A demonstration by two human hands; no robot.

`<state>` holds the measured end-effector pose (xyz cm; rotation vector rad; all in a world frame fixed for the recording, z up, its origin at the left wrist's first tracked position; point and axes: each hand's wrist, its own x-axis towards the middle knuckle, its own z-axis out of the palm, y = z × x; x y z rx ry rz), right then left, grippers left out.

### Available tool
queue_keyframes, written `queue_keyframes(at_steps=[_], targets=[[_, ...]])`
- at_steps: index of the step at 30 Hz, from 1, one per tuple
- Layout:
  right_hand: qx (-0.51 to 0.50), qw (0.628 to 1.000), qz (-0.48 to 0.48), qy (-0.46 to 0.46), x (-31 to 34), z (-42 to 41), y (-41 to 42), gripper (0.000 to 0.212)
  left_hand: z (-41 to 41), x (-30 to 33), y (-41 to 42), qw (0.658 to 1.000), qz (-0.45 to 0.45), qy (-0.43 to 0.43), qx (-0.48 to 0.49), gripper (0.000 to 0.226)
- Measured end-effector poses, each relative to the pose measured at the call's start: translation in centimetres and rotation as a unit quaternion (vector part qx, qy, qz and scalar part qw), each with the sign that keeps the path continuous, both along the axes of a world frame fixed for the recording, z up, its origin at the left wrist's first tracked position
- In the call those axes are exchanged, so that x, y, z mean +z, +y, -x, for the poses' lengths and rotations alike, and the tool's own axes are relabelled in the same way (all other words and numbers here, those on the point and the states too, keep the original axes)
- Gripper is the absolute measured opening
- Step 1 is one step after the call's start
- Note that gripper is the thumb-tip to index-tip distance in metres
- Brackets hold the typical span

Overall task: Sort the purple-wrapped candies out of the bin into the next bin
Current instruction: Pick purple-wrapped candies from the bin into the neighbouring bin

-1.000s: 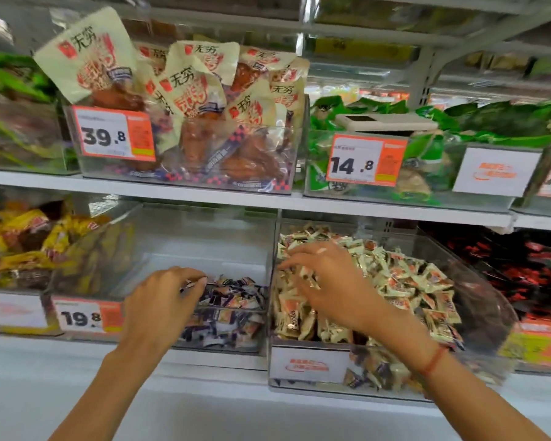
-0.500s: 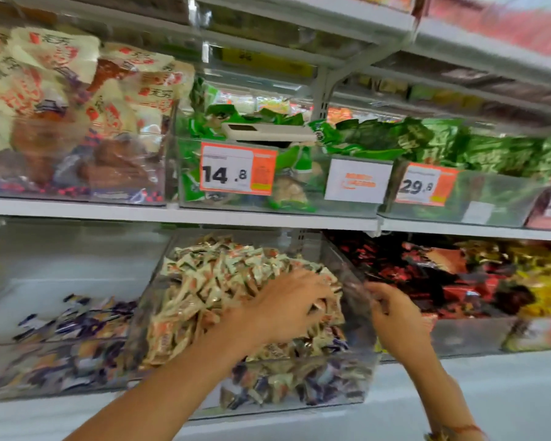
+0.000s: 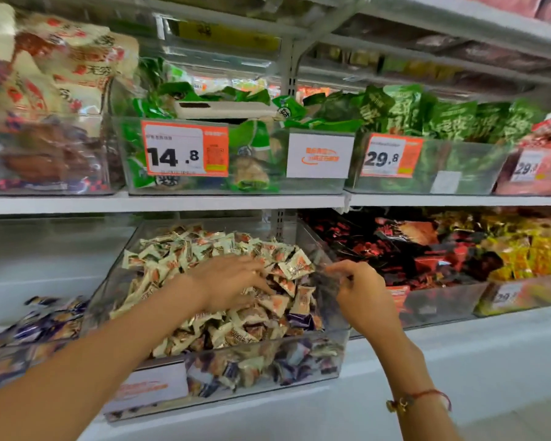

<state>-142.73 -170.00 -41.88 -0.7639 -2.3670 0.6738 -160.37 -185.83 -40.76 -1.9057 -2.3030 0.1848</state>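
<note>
A clear middle bin (image 3: 342,345) holds a heap of cream-wrapped candies (image 3: 185,249). Purple-wrapped candies (image 3: 299,320) show low in the heap and against the front wall. My left hand (image 3: 229,281) lies on top of the heap with its fingers spread and nearly straight, pressing the wrappers. My right hand (image 3: 360,291) is at the bin's right wall, its fingers curled round the wall's top edge. The neighbouring bin (image 3: 19,361) to the left holds a shallow layer of purple-wrapped candies (image 3: 48,323).
The shelf above carries bins of green snack packs (image 3: 442,122) with price tags 14.8 (image 3: 185,151) and 29.8 (image 3: 392,155). A bin of red and dark packets (image 3: 395,246) stands right of the candy bin. A white shelf ledge (image 3: 458,351) runs along the front.
My left hand has left the left-hand bin and come onto the cream heap. My right hand has moved off the heap to the bin's right wall. The view has swung right.
</note>
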Motion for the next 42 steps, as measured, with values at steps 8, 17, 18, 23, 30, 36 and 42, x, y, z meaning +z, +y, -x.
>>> queue_keyframes(at_steps=[8,17,18,23,30,36,42], targets=[[0.006,1.0,0.007,0.021,0.4,-0.4,0.0,0.035,-0.9,0.4,-3.7,0.989,-0.026,-0.066,0.131,0.052],[-0.01,1.0,-0.011,0.018,0.4,-0.3,-0.3,0.038,-4.0,-1.1,4.9,0.971,-0.151,-0.115,0.147,0.038],[-0.008,1.0,-0.012,0.021,0.4,-0.2,-0.2,0.038,-4.2,-1.4,5.8,0.972,-0.133,-0.091,0.172,0.046],[-0.011,1.0,-0.02,0.017,0.5,0.2,0.2,0.039,-4.7,-2.5,8.1,0.968,-0.13,-0.063,0.207,0.032],[0.008,0.999,-0.042,-0.002,0.6,-0.2,0.0,0.043,-3.9,-0.4,1.8,0.969,-0.149,-0.174,0.093,0.023],[0.024,0.997,-0.015,0.066,-0.1,-0.3,0.8,0.029,-3.6,1.1,-1.9,0.976,-0.058,-0.196,0.077,0.039],[0.008,0.992,0.008,0.127,-0.5,-0.4,0.7,0.026,-4.3,-2.9,4.5,0.978,-0.037,-0.2,0.049,0.043]])
